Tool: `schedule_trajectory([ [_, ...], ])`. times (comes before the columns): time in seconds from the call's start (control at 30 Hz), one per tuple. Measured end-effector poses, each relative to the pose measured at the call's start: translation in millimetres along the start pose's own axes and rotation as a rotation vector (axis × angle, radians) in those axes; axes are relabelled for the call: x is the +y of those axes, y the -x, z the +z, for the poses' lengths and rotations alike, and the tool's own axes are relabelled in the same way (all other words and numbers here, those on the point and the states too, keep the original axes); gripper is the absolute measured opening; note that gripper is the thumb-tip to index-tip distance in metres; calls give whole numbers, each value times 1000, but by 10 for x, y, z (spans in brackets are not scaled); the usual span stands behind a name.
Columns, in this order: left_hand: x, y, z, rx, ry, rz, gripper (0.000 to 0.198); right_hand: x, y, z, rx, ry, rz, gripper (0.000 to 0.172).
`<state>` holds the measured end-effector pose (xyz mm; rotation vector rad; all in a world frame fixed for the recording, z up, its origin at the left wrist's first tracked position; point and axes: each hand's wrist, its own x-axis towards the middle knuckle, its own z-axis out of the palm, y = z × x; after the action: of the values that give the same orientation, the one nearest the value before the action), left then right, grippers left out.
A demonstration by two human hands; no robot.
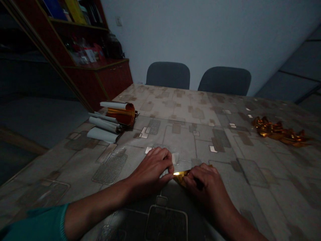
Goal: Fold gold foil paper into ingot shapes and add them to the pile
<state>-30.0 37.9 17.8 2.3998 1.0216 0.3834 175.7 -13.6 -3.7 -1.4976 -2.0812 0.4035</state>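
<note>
A small piece of shiny gold foil paper (181,176) is stretched between my two hands, low over the patterned tablecloth. My left hand (156,167) pinches its left end between thumb and fingers. Closed round its right part is my right hand (204,180), whose fingers cover much of the foil. Several folded gold pieces (279,131) lie in a heap at the right of the table. Rolled and curled sheets (106,124), white outside with gold inside, rest at the table's left side.
The patterned tablecloth (175,129) covers the wide table. Two grey chairs (168,74) stand behind its far edge, against a pale wall. A red-brown cabinet (112,77) with bags and other items is at the back left.
</note>
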Motion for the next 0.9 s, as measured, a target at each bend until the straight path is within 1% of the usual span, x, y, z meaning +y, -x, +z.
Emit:
schedule_trajectory([
  [0.17,-17,-33,-25,21,5,-3,4,-37,26,-39,-68,-9,7,33],
  [0.3,-37,-46,-26,29,7,8,4,-30,13,-51,-106,79,15,28],
  [0.37,-34,-41,-23,33,3,-1,4,-22,8,-42,-91,140,7,27],
  [0.43,-27,-32,-19,40,-2,-9,4,-20,8,-27,-64,186,-4,29],
  [0.6,-24,-24,1,58,-12,-16,4,-26,16,6,-52,229,-4,25],
  [0.77,-39,-24,17,77,-5,-17,4,-22,4,18,-14,336,-19,26],
  [0.9,-31,-17,25,91,7,-17,4,-23,-6,15,-10,338,-55,26],
])
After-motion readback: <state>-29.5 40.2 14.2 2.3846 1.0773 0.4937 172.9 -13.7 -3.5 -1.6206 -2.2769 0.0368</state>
